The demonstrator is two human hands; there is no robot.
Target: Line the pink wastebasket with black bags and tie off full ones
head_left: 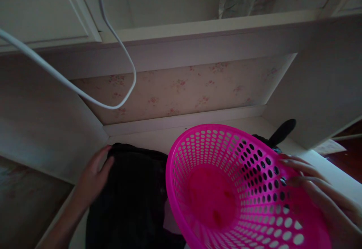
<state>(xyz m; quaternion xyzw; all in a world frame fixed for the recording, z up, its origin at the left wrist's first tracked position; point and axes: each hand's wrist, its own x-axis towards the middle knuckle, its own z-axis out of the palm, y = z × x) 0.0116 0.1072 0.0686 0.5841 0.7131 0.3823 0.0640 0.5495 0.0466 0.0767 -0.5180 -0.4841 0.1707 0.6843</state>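
A bright pink plastic basket (pixel 215 192) with rows of holes is tilted so that its inside faces me. My right hand (pixel 325 192) grips its right rim, fingers laid over the edge. On the left, a black cloth bag (pixel 127 196) rests on the white surface, partly behind the basket. My left hand (pixel 93 177) is at the bag's upper left corner, thumb and fingers closing around its edge; some fingertips are hidden. A black handle (pixel 283 132) sticks up behind the basket, and what it belongs to is mostly covered.
A white cable (pixel 113 106) hangs in a loop at the upper left. Pale panels stand on both sides, with a floral-papered wall (pixel 181 86) behind. Above runs a shelf edge (pixel 198 26), with a clear plastic packet (pixel 237 0) on the shelf.
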